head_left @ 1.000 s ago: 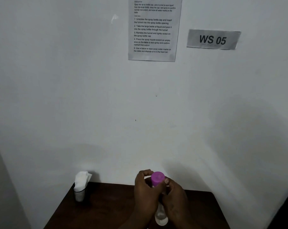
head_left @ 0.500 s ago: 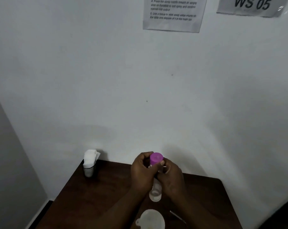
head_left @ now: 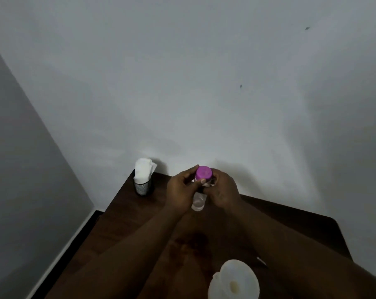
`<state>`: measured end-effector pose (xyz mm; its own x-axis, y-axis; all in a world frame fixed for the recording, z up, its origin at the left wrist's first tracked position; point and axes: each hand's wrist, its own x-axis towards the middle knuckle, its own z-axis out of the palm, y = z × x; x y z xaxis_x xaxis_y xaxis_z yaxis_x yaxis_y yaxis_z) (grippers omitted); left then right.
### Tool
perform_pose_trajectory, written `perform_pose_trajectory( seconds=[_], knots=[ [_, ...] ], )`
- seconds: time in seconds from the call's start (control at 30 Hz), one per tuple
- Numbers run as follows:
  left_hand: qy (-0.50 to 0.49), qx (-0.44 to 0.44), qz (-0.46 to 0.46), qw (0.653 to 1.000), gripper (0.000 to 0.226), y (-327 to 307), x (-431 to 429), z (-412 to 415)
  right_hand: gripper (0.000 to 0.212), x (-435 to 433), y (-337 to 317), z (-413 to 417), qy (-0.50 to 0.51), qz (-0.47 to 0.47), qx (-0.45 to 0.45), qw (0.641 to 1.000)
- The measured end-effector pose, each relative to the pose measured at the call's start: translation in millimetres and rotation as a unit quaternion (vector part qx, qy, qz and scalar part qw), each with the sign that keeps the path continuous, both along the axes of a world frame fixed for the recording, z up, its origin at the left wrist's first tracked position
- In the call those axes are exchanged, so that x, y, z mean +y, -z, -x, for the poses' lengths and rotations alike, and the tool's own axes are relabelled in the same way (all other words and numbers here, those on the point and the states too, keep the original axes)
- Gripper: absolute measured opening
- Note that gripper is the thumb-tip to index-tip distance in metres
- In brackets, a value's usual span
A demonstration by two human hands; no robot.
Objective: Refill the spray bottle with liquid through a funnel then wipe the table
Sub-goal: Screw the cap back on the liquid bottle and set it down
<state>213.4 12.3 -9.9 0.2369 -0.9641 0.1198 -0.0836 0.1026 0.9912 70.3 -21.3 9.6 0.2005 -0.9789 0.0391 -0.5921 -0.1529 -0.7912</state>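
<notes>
Left hand (head_left: 180,189) pinched the round purple plastic cap (head_left: 203,172), likely unscrewing; right hand (head_left: 223,190) beside it gripped the clear plastic bottle (head_left: 199,201) steady.

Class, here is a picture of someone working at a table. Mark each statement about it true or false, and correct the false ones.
1. The left hand and the right hand both hold the clear bottle. True.
2. The funnel sits in the bottle's mouth. False: it lies on the table nearer the person, apart from the bottle.
3. White tissues stand in a black mesh cup at the table's far left corner. True.
4. The bottle is open. False: a purple cap is on it.
</notes>
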Motion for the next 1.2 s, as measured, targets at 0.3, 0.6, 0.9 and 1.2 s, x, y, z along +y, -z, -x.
perform_pose_trajectory(
  seconds=[0.3, 0.6, 0.9, 1.2],
  knots=[
    [-0.003, -0.022, -0.023, 0.999, 0.042, 35, -53, -59, 0.057, -62, 38, -52, -0.033, -0.021, 0.02, 0.999],
    [-0.018, -0.038, -0.003, 0.999, 0.037, 55, -66, -71, 0.056, -83, 58, -66, -0.051, -0.012, 0.05, 0.997],
    [-0.04, -0.04, -0.049, 0.997, 0.046, 58, -66, -79, 0.067, -91, 56, -64, -0.052, -0.062, 0.099, 0.992],
    [-0.106, -0.156, 0.02, 0.982, 0.02, 39, 21, -56, 0.066, -13, 8, 0, -0.052, -0.126, 0.011, 0.991]
  ],
)
